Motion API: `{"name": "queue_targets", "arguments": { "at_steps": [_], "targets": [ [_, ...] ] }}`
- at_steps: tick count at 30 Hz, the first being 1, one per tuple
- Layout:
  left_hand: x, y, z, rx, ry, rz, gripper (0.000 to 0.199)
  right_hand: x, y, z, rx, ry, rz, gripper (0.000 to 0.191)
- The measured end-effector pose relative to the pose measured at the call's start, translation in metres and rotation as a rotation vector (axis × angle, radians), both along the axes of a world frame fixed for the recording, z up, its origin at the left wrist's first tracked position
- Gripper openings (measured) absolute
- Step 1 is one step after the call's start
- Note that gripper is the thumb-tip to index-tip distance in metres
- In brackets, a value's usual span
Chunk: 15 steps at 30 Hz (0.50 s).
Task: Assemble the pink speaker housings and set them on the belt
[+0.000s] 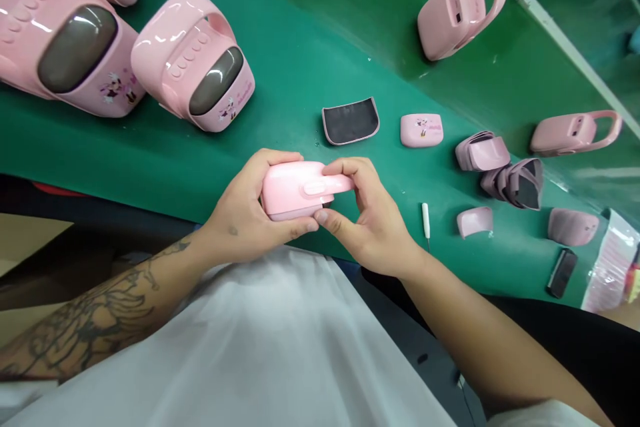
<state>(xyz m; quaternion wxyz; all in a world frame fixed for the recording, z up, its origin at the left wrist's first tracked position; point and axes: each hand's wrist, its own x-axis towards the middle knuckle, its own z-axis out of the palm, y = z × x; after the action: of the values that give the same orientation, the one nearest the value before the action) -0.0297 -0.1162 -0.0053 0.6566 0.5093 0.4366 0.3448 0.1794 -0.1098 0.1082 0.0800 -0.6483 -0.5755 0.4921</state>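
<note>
The left hand (245, 213) is half-curled around the rounded end of a glossy pink plastic case (287, 195), thumb along its lower edge. The right hand (373, 217) is partly closed at the other end, fingers bent over the smooth loop handle (336, 185) and thumb tip against the bottom edge. Just beyond the hands lies a curved panel (351, 123) with a matte black inner face; right of the right hand, a slim white-handled screwdriver (425, 220).
</note>
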Motion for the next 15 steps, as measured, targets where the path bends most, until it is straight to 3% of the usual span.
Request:
{"name": "queue_targets", "arguments": {
  "at_steps": [3,7,10,15],
  "targets": [
    [-0.002,-0.003,-0.008,-0.063,-0.133,0.055,0.092,-0.004,0.002,-0.006,0.072,-0.003,-0.004,0.058],
    [-0.006,-0.006,-0.010,-0.153,-0.274,0.071,0.085,-0.014,0.002,-0.014,0.157,-0.040,-0.022,0.057],
    [-0.004,-0.007,-0.002,-0.168,-0.285,0.116,0.073,-0.022,-0.001,-0.017,0.202,-0.075,-0.053,0.055],
    [0.014,-0.001,0.024,-0.290,-0.143,0.406,0.070,-0.035,-0.005,-0.014,0.235,-0.163,-0.051,0.048]
  ]
}}
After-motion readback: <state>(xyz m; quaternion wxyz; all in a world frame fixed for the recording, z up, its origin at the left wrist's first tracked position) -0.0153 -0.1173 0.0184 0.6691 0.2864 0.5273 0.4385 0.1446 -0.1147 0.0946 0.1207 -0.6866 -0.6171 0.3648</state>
